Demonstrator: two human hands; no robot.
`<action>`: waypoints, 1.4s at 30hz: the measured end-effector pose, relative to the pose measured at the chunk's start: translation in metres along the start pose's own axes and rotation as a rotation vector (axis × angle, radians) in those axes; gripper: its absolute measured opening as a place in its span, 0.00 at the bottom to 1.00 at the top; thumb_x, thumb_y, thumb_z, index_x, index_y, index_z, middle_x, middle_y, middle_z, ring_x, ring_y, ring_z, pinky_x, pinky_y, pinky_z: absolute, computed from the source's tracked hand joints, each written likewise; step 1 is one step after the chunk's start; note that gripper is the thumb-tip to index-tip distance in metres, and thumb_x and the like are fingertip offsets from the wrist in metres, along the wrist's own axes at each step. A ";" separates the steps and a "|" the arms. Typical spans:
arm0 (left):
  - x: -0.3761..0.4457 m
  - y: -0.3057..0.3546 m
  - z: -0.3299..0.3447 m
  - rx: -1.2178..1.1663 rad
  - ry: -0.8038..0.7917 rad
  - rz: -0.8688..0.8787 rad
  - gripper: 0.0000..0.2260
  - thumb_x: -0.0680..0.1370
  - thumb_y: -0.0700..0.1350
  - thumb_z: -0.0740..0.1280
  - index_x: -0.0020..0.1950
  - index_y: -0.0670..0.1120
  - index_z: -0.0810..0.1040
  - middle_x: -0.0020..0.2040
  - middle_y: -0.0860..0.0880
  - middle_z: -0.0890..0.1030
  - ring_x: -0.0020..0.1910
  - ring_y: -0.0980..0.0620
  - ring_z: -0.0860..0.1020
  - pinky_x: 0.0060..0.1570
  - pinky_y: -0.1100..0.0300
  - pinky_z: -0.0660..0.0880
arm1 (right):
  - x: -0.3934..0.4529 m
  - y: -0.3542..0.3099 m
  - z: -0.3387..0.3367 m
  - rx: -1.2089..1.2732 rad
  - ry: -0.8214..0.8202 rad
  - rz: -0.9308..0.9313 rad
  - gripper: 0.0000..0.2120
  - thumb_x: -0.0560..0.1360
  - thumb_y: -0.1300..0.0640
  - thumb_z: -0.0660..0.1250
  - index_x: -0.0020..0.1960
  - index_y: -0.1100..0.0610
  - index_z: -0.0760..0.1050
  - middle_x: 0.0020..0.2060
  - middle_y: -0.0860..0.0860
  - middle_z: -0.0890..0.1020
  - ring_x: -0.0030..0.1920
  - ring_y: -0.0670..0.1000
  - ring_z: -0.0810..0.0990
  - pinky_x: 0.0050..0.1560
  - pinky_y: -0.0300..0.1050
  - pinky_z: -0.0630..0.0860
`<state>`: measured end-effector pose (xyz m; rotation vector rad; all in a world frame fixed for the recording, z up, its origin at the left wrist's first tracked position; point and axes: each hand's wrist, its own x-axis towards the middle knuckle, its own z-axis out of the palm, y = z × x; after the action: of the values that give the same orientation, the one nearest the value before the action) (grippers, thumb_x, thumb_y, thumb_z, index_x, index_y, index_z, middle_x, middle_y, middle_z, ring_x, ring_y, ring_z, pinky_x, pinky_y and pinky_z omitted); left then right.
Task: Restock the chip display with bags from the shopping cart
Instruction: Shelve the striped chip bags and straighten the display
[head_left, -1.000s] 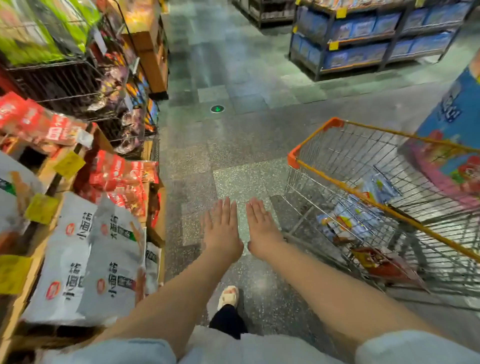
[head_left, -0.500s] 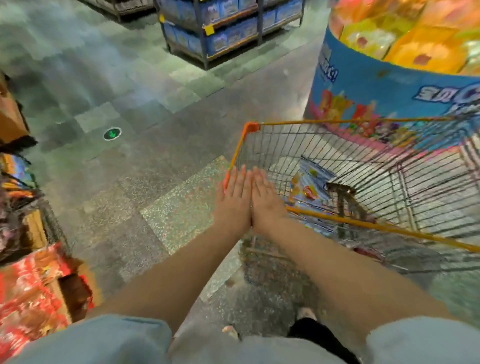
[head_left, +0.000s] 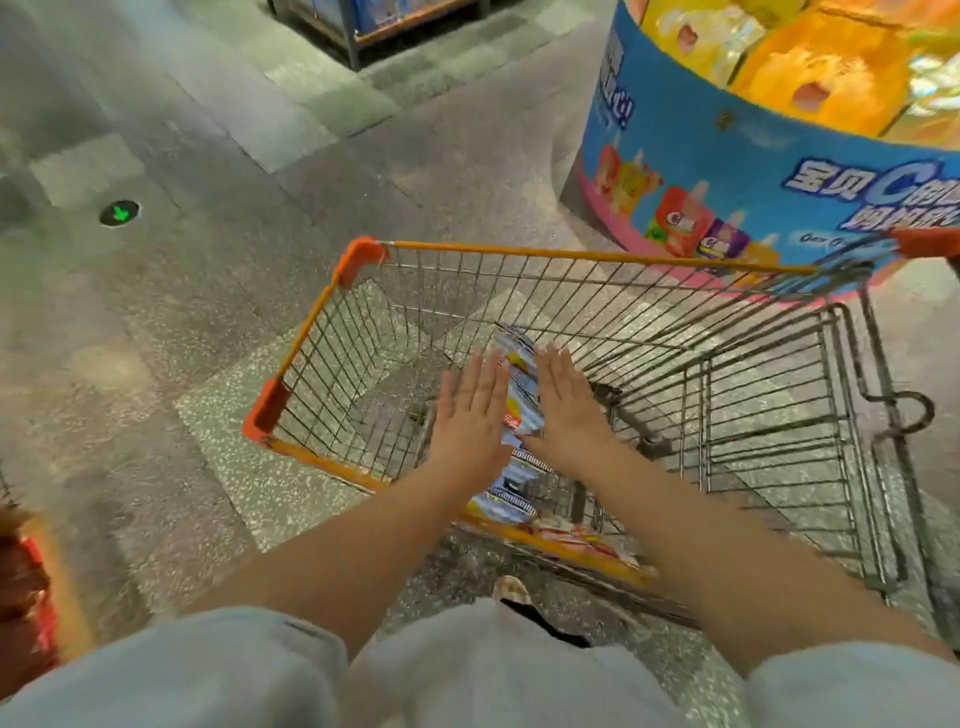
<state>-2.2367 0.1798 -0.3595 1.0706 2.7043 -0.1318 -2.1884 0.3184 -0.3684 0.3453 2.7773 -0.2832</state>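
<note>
The wire shopping cart (head_left: 322, 317) with orange rim stands in front of me. Inside it lie several chip bags; a blue-and-white striped bag (head_left: 517, 384) shows between my hands, with more blue and red bags (head_left: 571, 535) near the cart's close edge. My left hand (head_left: 470, 415) and my right hand (head_left: 566, 410) reach into the cart, fingers straight, one on each side of the blue bag. Whether the palms touch the bag I cannot tell.
A round blue promotional bin (head_left: 727, 171) filled with yellow packs stands behind the cart at the right. Red snack packs (head_left: 26, 597) on the display show at the far left edge. A shelf rack (head_left: 363, 26) stands across the tiled aisle.
My view has turned right and down onto the cart. Both hands have moved from the cart's rim into the basket and spread apart around the blue bag.
</note>
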 end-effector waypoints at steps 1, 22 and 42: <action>0.006 0.004 0.006 0.007 -0.015 -0.004 0.44 0.80 0.60 0.56 0.70 0.43 0.23 0.70 0.47 0.23 0.69 0.47 0.24 0.56 0.47 0.14 | 0.005 0.013 0.009 -0.002 -0.037 -0.014 0.48 0.77 0.42 0.61 0.74 0.63 0.30 0.74 0.57 0.31 0.75 0.56 0.31 0.75 0.50 0.34; 0.037 0.002 0.071 0.085 -0.370 -0.176 0.55 0.72 0.73 0.56 0.58 0.45 0.11 0.60 0.48 0.12 0.63 0.46 0.17 0.58 0.44 0.17 | 0.043 0.097 0.180 0.110 -0.508 -0.029 0.53 0.73 0.29 0.56 0.75 0.62 0.30 0.74 0.58 0.31 0.75 0.57 0.31 0.75 0.50 0.36; 0.038 -0.002 0.085 0.132 -0.309 -0.143 0.52 0.70 0.73 0.55 0.66 0.46 0.19 0.66 0.50 0.18 0.65 0.49 0.19 0.61 0.47 0.20 | 0.038 0.108 0.236 0.292 -0.955 0.147 0.52 0.64 0.19 0.49 0.78 0.46 0.38 0.77 0.56 0.39 0.76 0.63 0.41 0.74 0.64 0.45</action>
<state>-2.2492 0.1894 -0.4508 0.8104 2.5148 -0.4658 -2.1251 0.3744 -0.6167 0.3551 1.7663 -0.6244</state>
